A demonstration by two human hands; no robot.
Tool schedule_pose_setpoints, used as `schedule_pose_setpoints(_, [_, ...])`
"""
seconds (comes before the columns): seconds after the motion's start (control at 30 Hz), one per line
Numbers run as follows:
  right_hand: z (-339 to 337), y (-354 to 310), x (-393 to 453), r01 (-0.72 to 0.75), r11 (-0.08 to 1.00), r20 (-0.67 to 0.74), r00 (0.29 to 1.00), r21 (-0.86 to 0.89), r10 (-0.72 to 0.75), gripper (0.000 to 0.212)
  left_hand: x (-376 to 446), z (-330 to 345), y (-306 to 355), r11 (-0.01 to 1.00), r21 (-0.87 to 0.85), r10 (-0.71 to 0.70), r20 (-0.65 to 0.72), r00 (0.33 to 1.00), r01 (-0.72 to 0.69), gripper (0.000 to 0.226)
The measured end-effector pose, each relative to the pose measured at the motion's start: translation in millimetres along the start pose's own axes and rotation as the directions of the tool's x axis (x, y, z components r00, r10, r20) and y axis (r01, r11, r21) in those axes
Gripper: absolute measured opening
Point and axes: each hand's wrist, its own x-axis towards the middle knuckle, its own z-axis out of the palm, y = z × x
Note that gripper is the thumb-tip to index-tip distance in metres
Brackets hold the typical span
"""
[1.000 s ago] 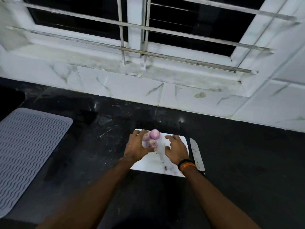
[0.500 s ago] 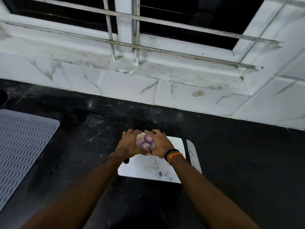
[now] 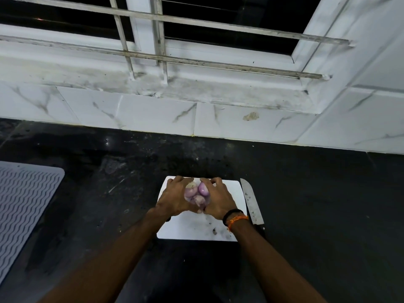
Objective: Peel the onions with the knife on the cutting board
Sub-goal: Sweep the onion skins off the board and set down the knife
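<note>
A small cluster of purple onions [image 3: 197, 193] is cupped between both hands over the white cutting board [image 3: 192, 228]. My left hand [image 3: 175, 199] curls round the cluster from the left. From the right, my right hand [image 3: 218, 199] wraps it with curled fingers; a black and orange band sits on that wrist. The knife [image 3: 251, 203] lies flat on the dark counter along the board's right edge, blade pointing away, its handle partly hidden by my right forearm. Neither hand touches the knife.
The black counter [image 3: 317, 204] runs to a white marble-tiled wall and a barred window behind. A grey ribbed mat [image 3: 24, 206] lies at the far left. Small dark scraps [image 3: 214, 231] speckle the board's near right part.
My right hand moved left from the board onto the onions, and both hands now enclose the cluster. The view shifted slightly, the mat sliding toward the left edge.
</note>
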Motion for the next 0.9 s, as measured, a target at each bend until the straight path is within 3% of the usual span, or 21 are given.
schedule_pose_setpoints(0.13, [1,12,-15,-0.03,0.999,-0.021,0.999,-0.014,0.03,0.084,-11,3,23,1.0,-0.001,0.02,-0.02,1.0,-0.02,0.049])
schedule_pose_setpoints(0.23, [3,18,-23,-0.051,0.999,-0.025,0.998,-0.011,0.051,0.09,-15,4,32,0.992,-0.085,0.096,0.026,0.995,-0.093,0.028])
schedule_pose_setpoints(0.33, [5,19,-29,-0.046,0.999,-0.069,0.996,0.019,0.047,0.083,-18,1,41,0.991,-0.089,0.105,0.018,0.994,-0.103,0.022])
schedule_pose_setpoints(0.5, [4,16,-38,-0.059,0.994,-0.1,0.993,0.093,0.068,0.079,-24,0,35,0.994,-0.091,0.062,-0.042,0.997,-0.065,0.052])
schedule_pose_setpoints(0.6, [3,14,-40,-0.089,0.991,-0.063,0.993,0.101,0.095,0.085,-22,1,32,0.987,-0.162,0.007,-0.011,1.0,-0.008,0.044])
schedule_pose_setpoints(0.7, [-1,14,-43,-0.159,0.978,-0.011,0.987,0.138,0.162,0.098,-24,1,34,0.994,-0.114,-0.007,0.01,1.0,0.008,0.057])
schedule_pose_setpoints(0.8, [-4,15,-55,-0.225,0.961,-0.179,0.951,0.158,0.252,0.077,-25,2,31,0.991,-0.11,-0.08,0.006,0.997,0.08,0.09])
schedule_pose_setpoints(0.9, [-7,27,-72,-0.426,0.905,-0.392,0.829,0.021,0.399,0.058,-23,9,17,0.995,-0.055,-0.083,-0.039,0.996,0.081,0.122])
